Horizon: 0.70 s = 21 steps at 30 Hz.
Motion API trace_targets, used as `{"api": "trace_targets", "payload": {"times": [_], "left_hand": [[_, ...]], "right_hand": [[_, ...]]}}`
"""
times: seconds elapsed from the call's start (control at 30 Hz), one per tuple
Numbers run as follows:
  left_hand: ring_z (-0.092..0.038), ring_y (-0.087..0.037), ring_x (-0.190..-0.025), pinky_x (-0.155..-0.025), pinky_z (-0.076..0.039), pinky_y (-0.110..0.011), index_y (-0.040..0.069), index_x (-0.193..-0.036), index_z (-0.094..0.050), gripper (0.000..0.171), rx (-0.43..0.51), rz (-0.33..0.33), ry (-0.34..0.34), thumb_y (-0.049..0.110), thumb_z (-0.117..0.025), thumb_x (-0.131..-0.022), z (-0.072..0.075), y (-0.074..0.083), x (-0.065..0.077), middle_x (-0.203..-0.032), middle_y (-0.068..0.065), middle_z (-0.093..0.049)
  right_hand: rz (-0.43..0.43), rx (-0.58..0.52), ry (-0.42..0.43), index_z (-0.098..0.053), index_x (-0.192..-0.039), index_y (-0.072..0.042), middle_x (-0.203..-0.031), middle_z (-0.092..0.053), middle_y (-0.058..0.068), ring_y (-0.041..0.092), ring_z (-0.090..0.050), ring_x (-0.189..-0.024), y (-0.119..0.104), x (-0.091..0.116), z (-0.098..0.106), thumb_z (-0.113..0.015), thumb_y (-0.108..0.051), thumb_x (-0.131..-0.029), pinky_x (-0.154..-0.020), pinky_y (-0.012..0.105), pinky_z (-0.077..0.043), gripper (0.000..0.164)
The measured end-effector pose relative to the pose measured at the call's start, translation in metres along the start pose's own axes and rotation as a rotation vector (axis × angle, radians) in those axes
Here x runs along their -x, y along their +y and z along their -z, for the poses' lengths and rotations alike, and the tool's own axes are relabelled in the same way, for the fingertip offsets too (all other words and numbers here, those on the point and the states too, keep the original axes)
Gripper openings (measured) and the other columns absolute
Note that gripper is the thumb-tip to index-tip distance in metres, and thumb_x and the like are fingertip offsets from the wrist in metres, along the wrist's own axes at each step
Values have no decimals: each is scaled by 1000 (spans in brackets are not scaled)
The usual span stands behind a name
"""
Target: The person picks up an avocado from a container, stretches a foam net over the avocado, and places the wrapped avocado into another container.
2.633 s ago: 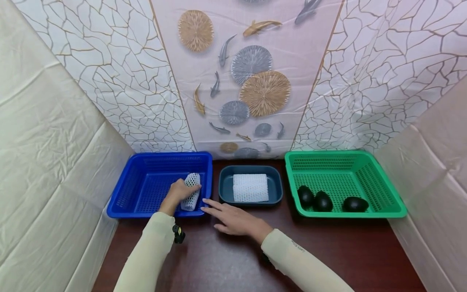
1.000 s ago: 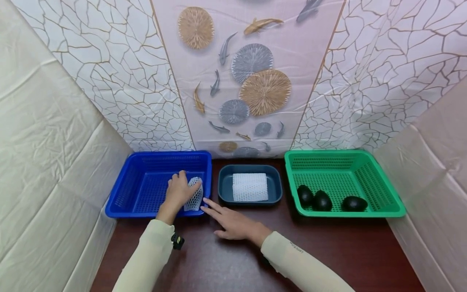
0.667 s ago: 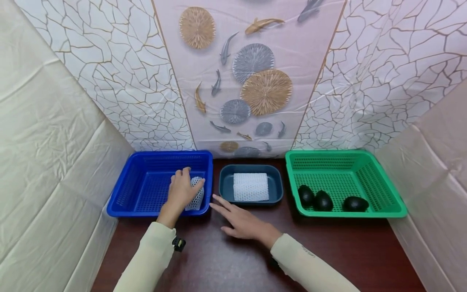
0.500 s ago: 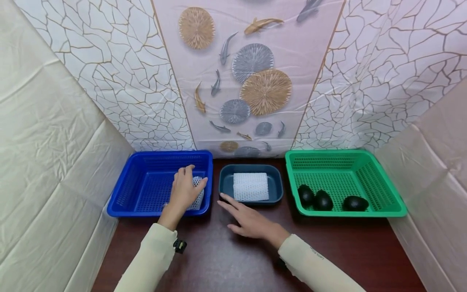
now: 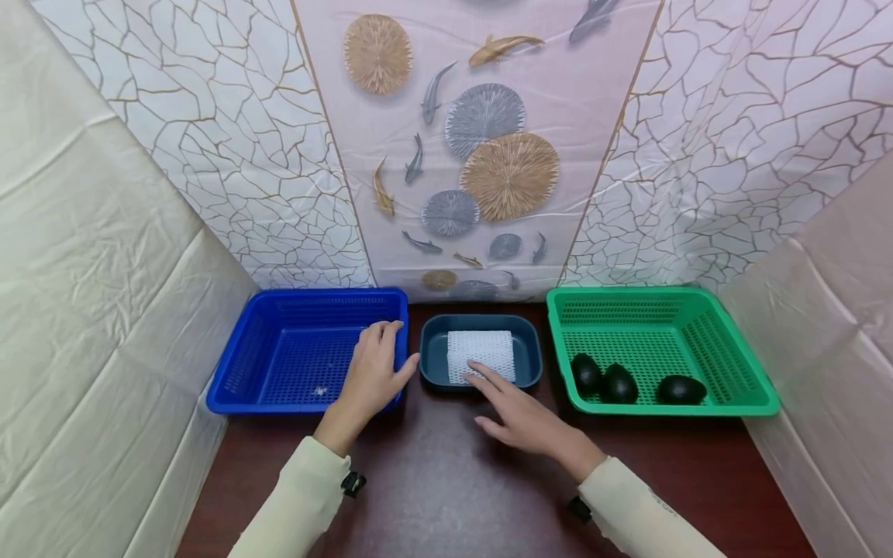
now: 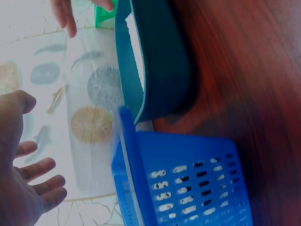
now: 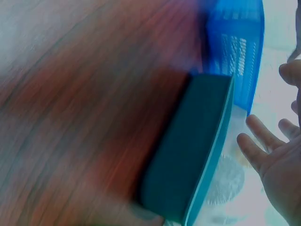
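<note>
Nearest to us, below both sets of fingers, lies the dark red tabletop (image 5: pixel 446 496). The right hand (image 5: pixel 519 411) extends over the tray; its fingers are straight, slightly spread and hold nothing. The left hand (image 5: pixel 373 368) hangs at the right edge of the blue basket (image 5: pixel 293 360); its fingers are loosely bent, apart, and grip nothing.

The white mesh netting (image 5: pixel 474 349) lies flat in the dark tray (image 5: pixel 526 353), beneath the right fingertips and to the right of the left thumb. In the left wrist view, the right fingers stand above the tray rather than in it.

To handle the netting well, we advise bringing the right fingertips down at its near edge, pinching only the top layer, and using the left fingers to steady whatever lies below. We judge the mesh to be soft, so a light pinch should suffice.

Below the left fingers, dark and white patches show through the blue basket's slots; we cannot tell for certain what they belong to.

Well to the right of the right fingers, three dark fruits (image 5: pixel 617 384) rest in the green basket (image 5: pixel 631 292). Beyond all the fingers rises the patterned backdrop (image 5: pixel 405 294).
</note>
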State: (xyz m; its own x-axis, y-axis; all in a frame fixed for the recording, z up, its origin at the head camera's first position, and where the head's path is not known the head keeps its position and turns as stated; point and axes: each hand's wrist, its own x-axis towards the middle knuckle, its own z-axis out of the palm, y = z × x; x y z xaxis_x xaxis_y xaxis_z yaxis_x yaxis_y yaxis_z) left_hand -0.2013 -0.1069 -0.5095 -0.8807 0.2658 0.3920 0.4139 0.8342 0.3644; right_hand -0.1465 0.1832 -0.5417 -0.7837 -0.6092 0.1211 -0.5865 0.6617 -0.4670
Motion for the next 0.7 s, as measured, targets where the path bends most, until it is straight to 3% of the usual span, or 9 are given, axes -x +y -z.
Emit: {"api": "trace_targets", "payload": {"times": [0.13,0.4,0.7], "left_hand": [[-55,-41,-128,-105,-48,-56,3,-140,-55,59,-30,-74,4,36,-73,-95,-4,7,3,-134,-21,-59],[-59,-36,-123,-105,-49,-53,2,-136,-60,53,-42,-231,-11,32,-74,-94,-19,20,9,-130,-19,-62],[-60,-33,-124,-101,-53,-50,2,-138,-58,52,-77,-318,-79,35,-68,-98,-40,34,21,-133,-17,-62]], "right_hand": [[-19,8,47,-30,-163,-23,-171,-23,4,21,-41,-149,8,11,11,-69,-26,-100,-100,40,-55,74],[-77,31,104,-34,-160,-18,-169,-29,7,28,-41,-149,20,29,35,-70,-26,-99,-107,48,-50,71],[-130,67,124,-34,-161,-16,-170,-25,7,32,-38,-150,37,45,64,-69,-26,-100,-108,52,-48,71]]}}
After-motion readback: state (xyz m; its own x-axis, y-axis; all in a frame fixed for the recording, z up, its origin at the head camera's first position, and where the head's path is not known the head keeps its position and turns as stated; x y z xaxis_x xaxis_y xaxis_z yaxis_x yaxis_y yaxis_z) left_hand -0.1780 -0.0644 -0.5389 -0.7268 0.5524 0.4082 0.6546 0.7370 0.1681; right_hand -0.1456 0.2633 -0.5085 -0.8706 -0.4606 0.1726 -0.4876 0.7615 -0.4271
